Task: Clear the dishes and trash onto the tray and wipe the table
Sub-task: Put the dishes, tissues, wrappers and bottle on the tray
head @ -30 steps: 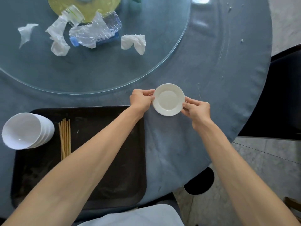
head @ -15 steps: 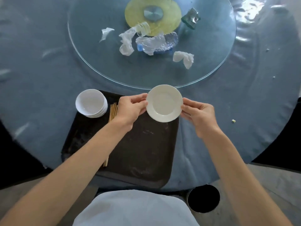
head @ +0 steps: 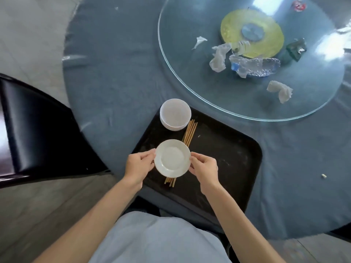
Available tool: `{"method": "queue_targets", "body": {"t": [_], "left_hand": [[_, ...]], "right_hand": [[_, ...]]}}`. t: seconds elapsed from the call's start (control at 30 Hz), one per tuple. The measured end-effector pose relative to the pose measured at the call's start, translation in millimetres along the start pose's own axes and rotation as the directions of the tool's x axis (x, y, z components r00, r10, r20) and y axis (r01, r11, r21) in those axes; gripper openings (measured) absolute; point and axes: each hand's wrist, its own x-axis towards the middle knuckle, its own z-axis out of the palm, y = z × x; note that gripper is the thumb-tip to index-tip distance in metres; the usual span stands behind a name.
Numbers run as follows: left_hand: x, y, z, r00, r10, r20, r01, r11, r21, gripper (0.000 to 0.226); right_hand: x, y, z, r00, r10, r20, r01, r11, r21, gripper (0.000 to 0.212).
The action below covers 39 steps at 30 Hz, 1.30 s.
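A small white plate (head: 172, 158) is held over the left part of the black tray (head: 228, 154). My left hand (head: 139, 165) grips its left rim and my right hand (head: 204, 168) grips its right rim. Under the plate lie several wooden chopsticks (head: 190, 132) on the tray. A stack of white bowls (head: 175, 113) stands at the tray's far left corner. On the glass turntable (head: 190, 76) lie a crushed plastic bottle (head: 254, 66), crumpled tissues (head: 218, 57) (head: 280, 90) and a green wrapper (head: 295, 50).
The round table has a blue cloth (head: 117, 69). A black chair (head: 38, 126) stands at the left of the table. A small crumb (head: 323, 175) lies on the cloth right of the tray. A red-and-white scrap (head: 298, 5) sits at the far side.
Both hands carried the plate from the bare cloth right of the tray to over the tray's left part, above the chopsticks. My view swung left.
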Motion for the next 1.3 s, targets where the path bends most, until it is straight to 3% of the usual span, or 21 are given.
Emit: {"method": "queue_targets", "body": {"t": [0.07,0.2,0.43,0.63,0.73,0.87,0.97,1.17,1.3], "left_hand": [[8.5,3.1,-13.2,0.999,-0.031,-0.036,0.029,0.999,-0.037,0.012],[25.2,5.2,-32.6,0.998,-0.064,-0.026,0.063,0.997,-0.034,0.024],[47.3,3.9,-58.4,0.993,-0.08,0.092,0.069,0.991,0.116,0.025],[51.7,6.6,-65.3,0.988,-0.085,0.128,0.061,0.982,0.181,0.025],[51.7,13.3,-68.2,0.985,-0.084,0.152,0.031,0.947,0.32,0.028],[71.0,50.3,-64.5,0.959,-0.007,0.283,-0.188,0.732,0.655,0.043],[90.1,105.8,-41.7,0.941,0.158,0.299,-0.329,0.626,0.707,0.038],[119.7,222.1,65.7,0.825,0.369,0.427,-0.557,0.413,0.72,0.027],[151.8,257.0,157.9,0.747,0.415,0.52,-0.648,0.279,0.708,0.03]], "right_hand": [[-0.5,2.9,22.0,1.0,0.0,0.012,0.001,1.0,-0.031,0.015],[0.5,5.2,54.8,1.0,-0.005,0.025,0.007,0.998,-0.07,0.023],[-1.3,1.4,87.3,0.999,-0.032,-0.02,0.027,0.978,-0.209,0.044],[-5.0,1.7,99.4,0.998,-0.064,0.012,0.064,0.944,-0.325,0.052],[-11.4,-4.5,96.7,0.997,-0.048,0.068,0.069,0.936,-0.345,0.053],[-13.1,-31.4,69.9,0.976,-0.089,0.199,0.17,0.882,-0.44,0.046],[-8.3,-60.3,37.8,0.966,-0.15,0.212,0.232,0.865,-0.446,0.039],[35.3,-115.8,-55.8,0.952,-0.3,0.064,0.296,0.847,-0.442,0.034],[107.1,-147.1,-125.3,0.924,-0.362,-0.122,0.258,0.828,-0.498,0.031]]}}
